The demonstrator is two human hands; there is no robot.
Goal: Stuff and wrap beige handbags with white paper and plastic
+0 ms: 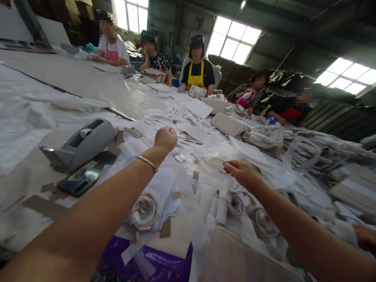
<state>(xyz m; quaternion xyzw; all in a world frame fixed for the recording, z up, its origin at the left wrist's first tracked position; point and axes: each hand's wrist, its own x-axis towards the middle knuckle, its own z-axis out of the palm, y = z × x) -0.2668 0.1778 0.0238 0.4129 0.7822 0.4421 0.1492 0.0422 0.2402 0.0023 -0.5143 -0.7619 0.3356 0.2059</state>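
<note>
My left hand [166,139], centre frame, is curled; cannot tell what, if anything, it pinches. My right hand [242,172] has fingertips together beside clear film [213,154], mid-frame; grip unclear. Coiled strap [147,222] lies lower centre. Tape dispenser [101,141] stands left, presumably for easy reach.

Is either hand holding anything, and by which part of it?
It can't be told: the left grip is curled, fingertips hidden; the right grip is near thin, translucent white sheeting, but no pinch shows clearly.
</note>
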